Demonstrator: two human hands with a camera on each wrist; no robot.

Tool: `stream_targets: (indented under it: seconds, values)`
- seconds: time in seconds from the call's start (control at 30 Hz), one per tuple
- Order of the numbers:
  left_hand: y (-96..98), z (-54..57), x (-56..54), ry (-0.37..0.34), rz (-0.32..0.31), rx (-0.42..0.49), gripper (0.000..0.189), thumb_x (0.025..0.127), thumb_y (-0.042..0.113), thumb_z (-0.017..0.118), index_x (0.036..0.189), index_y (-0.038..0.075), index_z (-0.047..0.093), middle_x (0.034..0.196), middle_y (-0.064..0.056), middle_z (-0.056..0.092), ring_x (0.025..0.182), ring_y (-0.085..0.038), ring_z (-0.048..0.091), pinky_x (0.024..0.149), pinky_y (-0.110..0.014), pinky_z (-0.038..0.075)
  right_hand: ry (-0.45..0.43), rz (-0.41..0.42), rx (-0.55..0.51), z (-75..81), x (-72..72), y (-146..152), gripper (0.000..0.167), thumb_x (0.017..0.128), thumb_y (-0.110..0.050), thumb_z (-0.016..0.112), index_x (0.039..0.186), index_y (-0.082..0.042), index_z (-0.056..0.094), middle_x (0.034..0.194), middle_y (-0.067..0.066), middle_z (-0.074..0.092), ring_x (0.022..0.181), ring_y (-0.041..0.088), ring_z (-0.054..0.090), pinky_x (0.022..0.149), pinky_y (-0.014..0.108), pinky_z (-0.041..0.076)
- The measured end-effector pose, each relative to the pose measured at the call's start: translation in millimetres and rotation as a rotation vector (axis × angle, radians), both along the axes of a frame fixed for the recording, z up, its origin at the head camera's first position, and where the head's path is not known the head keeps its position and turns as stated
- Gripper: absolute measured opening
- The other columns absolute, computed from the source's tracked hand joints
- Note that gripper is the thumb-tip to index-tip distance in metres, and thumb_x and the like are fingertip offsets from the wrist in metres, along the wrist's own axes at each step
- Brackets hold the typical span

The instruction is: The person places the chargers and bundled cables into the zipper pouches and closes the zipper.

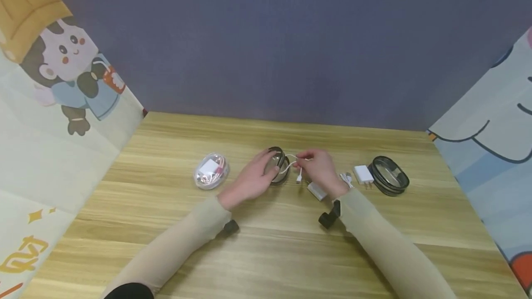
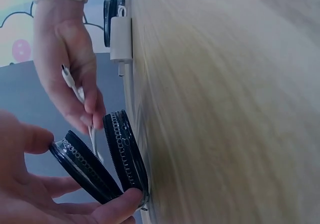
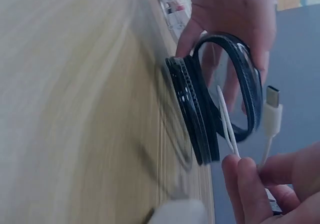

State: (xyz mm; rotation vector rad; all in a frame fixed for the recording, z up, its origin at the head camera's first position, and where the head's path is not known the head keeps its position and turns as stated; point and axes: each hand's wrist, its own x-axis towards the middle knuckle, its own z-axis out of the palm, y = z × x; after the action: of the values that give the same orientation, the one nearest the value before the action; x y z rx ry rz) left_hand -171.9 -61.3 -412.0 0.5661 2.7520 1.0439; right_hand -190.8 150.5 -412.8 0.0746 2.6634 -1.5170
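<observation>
A small clear zip case with black rims (image 1: 284, 176) stands opened on the table, its lid (image 2: 82, 166) tilted up from the base (image 2: 125, 151). My left hand (image 1: 254, 175) grips this case, the thumb and fingers around the lid and one finger reaching the base. On its right, my right hand (image 1: 319, 166) pinches a thin white charging cable (image 3: 226, 121) between thumb and fingertips. A loop of the cable runs between the two halves of the case. One USB-C plug (image 3: 272, 115) sticks out free beside the right fingers.
A closed clear case (image 1: 211, 171) with a white charger and pinkish cable inside lies at left. Near my right wrist are a pale charger block (image 1: 317, 191) and a white cable (image 1: 346, 179). Farther right sit a white charger (image 1: 363, 174) and another black-rimmed case (image 1: 389, 176).
</observation>
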Motion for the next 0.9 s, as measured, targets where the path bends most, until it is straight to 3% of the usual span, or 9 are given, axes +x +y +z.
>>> stream_targets:
  seconds: [0.13,0.23,0.33,0.43,0.53,0.57,0.63,0.77,0.9]
  values:
    - [1.5,-0.2,0.3,0.008,-0.008,-0.009,0.058,0.104,0.039,0.045,0.155,0.012,0.034,0.161,-0.017,0.026,0.146,-0.033,0.027,0.118,-0.05,0.024,0.007,0.037,-0.019,0.0,-3.0,-10.1,0.02,0.096,-0.01,0.063,0.11,0.0,0.073,0.099,0.012,0.074,0.084,0.019,0.072,0.066,0.021,0.053]
    - [2.9,-0.6,-0.4,0.007,-0.015,-0.003,0.058,0.104,0.039,0.045,0.154,0.011,0.034,0.161,-0.017,0.026,0.146,-0.032,0.027,0.118,-0.049,0.023,-0.024,0.073,-0.089,-0.4,-2.8,-11.9,0.025,0.099,-0.012,0.057,0.118,-0.002,0.07,0.112,0.013,0.071,0.099,0.023,0.069,0.081,0.03,0.056]
    - [3.8,-0.6,-0.8,0.002,-0.015,0.007,0.057,0.105,0.039,0.044,0.154,0.012,0.035,0.161,-0.017,0.026,0.146,-0.033,0.027,0.118,-0.05,0.024,-0.06,0.138,-0.162,0.0,-0.8,-10.6,0.033,0.099,-0.009,0.05,0.127,-0.003,0.066,0.127,0.013,0.065,0.117,0.026,0.06,0.098,0.041,0.049]
    - [3.8,-0.2,-1.2,-0.003,-0.011,0.007,0.057,0.104,0.04,0.044,0.154,0.012,0.035,0.161,-0.017,0.026,0.146,-0.033,0.027,0.117,-0.051,0.024,-0.077,0.203,-0.192,1.5,1.5,-8.6,0.043,0.093,-0.003,0.047,0.135,-0.003,0.06,0.136,0.012,0.059,0.116,0.029,0.057,0.095,0.041,0.048]
    - [3.5,0.1,-1.3,-0.007,-0.007,-0.001,0.058,0.105,0.041,0.043,0.154,0.012,0.034,0.161,-0.017,0.025,0.146,-0.033,0.026,0.118,-0.05,0.023,-0.058,0.25,-0.144,3.3,3.4,-5.5,0.049,0.093,0.001,0.047,0.14,-0.005,0.055,0.138,0.011,0.058,0.101,0.034,0.06,0.073,0.04,0.055]
    - [3.3,0.1,-1.3,-0.008,-0.006,-0.001,0.058,0.104,0.041,0.043,0.154,0.012,0.034,0.161,-0.017,0.025,0.146,-0.033,0.027,0.118,-0.051,0.023,-0.04,0.261,-0.109,3.7,3.8,-4.4,0.048,0.094,0.001,0.049,0.141,-0.006,0.055,0.137,0.011,0.059,0.1,0.033,0.061,0.073,0.038,0.056]
    - [3.2,0.2,-1.0,-0.01,-0.003,-0.007,0.058,0.104,0.041,0.043,0.155,0.013,0.034,0.161,-0.016,0.025,0.146,-0.033,0.027,0.118,-0.05,0.024,-0.008,0.292,-0.051,4.1,5.1,-1.4,0.047,0.095,0.0,0.055,0.141,-0.006,0.053,0.137,0.013,0.059,0.101,0.035,0.064,0.073,0.041,0.059]
    - [2.5,0.6,-0.3,-0.014,0.005,-0.013,0.058,0.104,0.041,0.043,0.155,0.014,0.035,0.161,-0.016,0.025,0.145,-0.033,0.028,0.117,-0.051,0.025,0.055,0.394,0.091,1.1,5.2,5.3,0.055,0.087,0.002,0.068,0.14,-0.004,0.055,0.133,0.015,0.06,0.114,0.032,0.062,0.093,0.042,0.055]
    - [2.5,0.6,-0.4,-0.014,0.001,-0.016,0.058,0.104,0.041,0.043,0.155,0.013,0.034,0.161,-0.016,0.025,0.145,-0.034,0.028,0.117,-0.051,0.025,0.14,0.524,0.211,-1.4,4.9,11.2,0.055,0.078,0.014,0.063,0.13,-0.003,0.062,0.128,0.016,0.06,0.112,0.033,0.061,0.091,0.046,0.054]
